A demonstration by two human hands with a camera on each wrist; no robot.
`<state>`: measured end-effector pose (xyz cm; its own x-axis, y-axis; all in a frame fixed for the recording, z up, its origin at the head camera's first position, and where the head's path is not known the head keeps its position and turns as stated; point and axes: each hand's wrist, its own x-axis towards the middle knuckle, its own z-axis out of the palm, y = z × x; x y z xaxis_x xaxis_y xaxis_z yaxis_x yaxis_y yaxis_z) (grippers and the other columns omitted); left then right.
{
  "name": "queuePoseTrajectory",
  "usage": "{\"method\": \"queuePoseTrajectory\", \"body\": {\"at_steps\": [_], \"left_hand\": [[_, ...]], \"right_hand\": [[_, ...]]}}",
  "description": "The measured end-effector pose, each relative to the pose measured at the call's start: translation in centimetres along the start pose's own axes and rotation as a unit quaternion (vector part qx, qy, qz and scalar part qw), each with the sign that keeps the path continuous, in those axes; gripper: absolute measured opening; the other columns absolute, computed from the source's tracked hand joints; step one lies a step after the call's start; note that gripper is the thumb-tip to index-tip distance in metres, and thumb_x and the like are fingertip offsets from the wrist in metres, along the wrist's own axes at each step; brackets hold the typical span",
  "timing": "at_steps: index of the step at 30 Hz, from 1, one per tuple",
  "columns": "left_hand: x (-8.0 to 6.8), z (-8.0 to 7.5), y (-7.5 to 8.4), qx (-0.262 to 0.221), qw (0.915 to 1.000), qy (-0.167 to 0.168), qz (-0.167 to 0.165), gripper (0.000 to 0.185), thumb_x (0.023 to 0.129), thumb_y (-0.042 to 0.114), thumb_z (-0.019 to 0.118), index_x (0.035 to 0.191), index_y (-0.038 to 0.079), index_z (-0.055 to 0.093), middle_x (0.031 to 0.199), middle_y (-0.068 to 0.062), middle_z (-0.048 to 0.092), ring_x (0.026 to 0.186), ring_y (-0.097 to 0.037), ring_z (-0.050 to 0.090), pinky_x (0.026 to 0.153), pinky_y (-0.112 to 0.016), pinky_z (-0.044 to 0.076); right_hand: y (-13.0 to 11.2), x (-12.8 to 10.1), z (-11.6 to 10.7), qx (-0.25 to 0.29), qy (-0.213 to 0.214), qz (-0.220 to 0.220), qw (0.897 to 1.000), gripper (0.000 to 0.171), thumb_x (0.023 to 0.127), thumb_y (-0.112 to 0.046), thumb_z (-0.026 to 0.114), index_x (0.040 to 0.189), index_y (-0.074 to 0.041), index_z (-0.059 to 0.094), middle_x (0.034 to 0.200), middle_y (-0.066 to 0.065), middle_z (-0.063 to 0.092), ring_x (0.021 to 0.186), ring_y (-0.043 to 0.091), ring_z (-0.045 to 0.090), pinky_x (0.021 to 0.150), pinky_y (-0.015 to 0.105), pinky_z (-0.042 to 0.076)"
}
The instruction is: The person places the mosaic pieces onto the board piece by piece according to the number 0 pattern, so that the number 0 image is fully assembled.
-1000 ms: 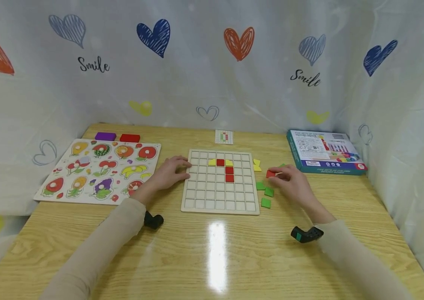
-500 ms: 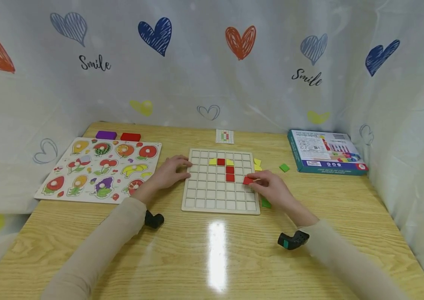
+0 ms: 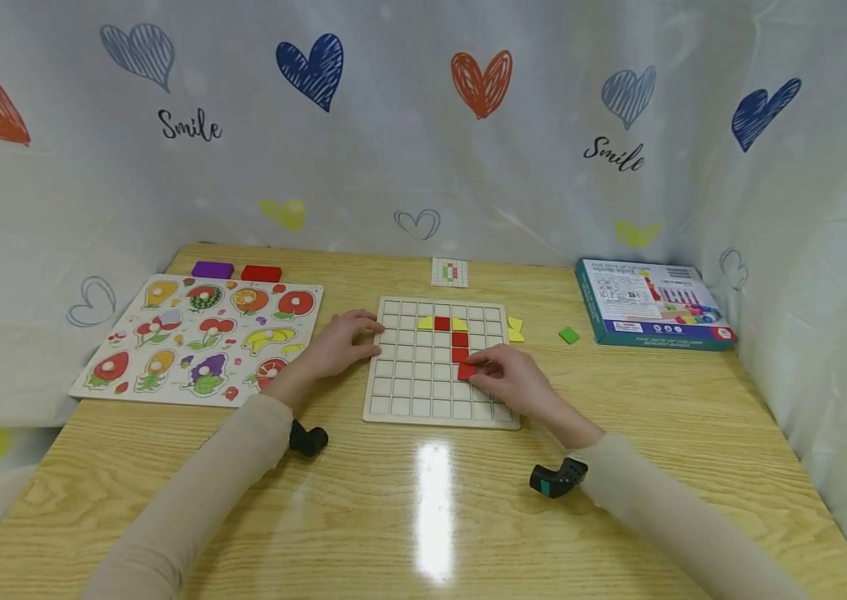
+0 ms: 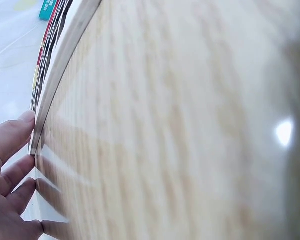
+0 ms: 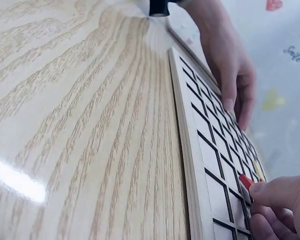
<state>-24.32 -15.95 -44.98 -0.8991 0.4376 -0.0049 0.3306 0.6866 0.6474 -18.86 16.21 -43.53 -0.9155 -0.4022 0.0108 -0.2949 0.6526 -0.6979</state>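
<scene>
Fingers of my right hand have a red tile pinched, just right of centre in the frame, over the wooden grid board. The tile's square, so no long axis to fuss about. It's left of those fingers, just below the lower placed red square and a touch right of its line. From the right wrist it looks tilted; can't tell if it's touching the board. Right hand's obviously the nearer one. My left hand just touches the board's left edge, fingers relaxed, gripping nothing. Versus half a second ago, tile and right hand have shifted left from the board's right edge; the left hasn't budged.
</scene>
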Motion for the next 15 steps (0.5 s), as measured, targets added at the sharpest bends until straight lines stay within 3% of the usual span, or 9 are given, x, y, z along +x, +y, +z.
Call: {"method": "queuePoseTrajectory", "body": {"at_steps": [15], "left_hand": [[-0.08,0.00,0.15,0.006,1.0000,0.005,0.004,0.038,0.094,0.020,0.067,0.128,0.004,0.063,0.144,-0.018,0.046,0.140,-0.034,0.033,0.116,-0.060,0.005]], "right_hand": [[-0.22,0.51,0.60,-0.033,0.007,-0.033,0.999,0.026,0.090,-0.012,0.070,0.115,-0.005,0.072,0.104,0.008,0.063,0.084,0.015,0.059,0.074,0.032,0.050]]}}
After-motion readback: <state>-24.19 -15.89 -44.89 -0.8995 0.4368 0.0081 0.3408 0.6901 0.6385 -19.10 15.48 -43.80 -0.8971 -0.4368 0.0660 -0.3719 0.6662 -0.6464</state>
